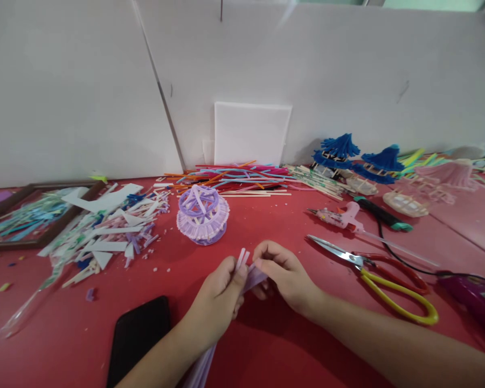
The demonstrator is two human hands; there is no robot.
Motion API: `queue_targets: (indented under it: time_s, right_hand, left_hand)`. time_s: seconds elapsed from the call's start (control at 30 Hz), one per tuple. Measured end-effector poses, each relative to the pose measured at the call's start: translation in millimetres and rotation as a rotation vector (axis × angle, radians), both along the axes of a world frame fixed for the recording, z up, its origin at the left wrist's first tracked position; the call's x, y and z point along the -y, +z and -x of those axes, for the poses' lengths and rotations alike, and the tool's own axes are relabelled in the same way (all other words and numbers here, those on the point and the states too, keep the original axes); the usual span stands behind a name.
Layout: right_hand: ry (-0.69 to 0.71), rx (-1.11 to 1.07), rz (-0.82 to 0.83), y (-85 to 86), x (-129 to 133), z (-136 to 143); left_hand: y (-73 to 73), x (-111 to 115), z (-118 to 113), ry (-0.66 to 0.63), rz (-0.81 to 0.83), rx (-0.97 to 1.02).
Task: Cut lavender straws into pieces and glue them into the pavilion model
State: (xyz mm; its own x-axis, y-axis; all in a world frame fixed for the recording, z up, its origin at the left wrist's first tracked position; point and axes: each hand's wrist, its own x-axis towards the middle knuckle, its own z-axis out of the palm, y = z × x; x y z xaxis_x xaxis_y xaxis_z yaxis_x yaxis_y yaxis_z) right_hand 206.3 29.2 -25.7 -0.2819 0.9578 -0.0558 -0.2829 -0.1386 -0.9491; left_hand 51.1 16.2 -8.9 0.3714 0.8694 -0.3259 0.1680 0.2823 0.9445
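Pale purple strips [255, 276] run between my two hands near the front of the red table. My left hand [222, 291] is closed round the bundle, with two short ends poking up past the thumb and the long tails hanging out below the wrist. My right hand [285, 275] pinches the strips at their other side, thumb against forefinger. Beyond my left hand stands a small purple and white round craft piece [202, 214], built of fuzzy strips and sticks. A black phone [139, 337] lies beside my left forearm.
Scissors [361, 261], a pink glue gun [339, 217] and a black cable lie at the right. Blue-roofed models [339, 153] stand behind them. Coloured stems [234, 178] line the wall. Scraps [109, 231] and a brown frame [44, 237] are left. A purple device [469, 296] sits far right.
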Motion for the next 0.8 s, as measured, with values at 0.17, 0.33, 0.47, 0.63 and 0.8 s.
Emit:
queue_targets:
  time_s: [0.17,0.33,0.47,0.63,0.8]
  right_hand:
    - [-0.018,0.080,0.018,-0.4,0.0,-0.2]
    - [-0.025,0.118,0.041,1.1,0.0,-0.7]
    - [-0.005,0.151,0.018,1.2,0.5,-0.4]
    - [0.006,0.108,0.043,0.4,0.4,0.3]
    - [0.055,-0.126,0.082,-4.0,-1.9,-1.1]
  left_hand:
    - [2.8,-0.8,-0.9,0.022,0.047,0.018]
    - [-2.6,-0.5,0.8,-0.026,-0.079,-0.086]
    - [-0.8,1.2,1.0,-0.100,-0.072,-0.122]
    - [1.1,0.8,0.4,-0.046,-0.007,-0.069]
    - [1.7,-3.8,1.7,0.040,0.142,0.109]
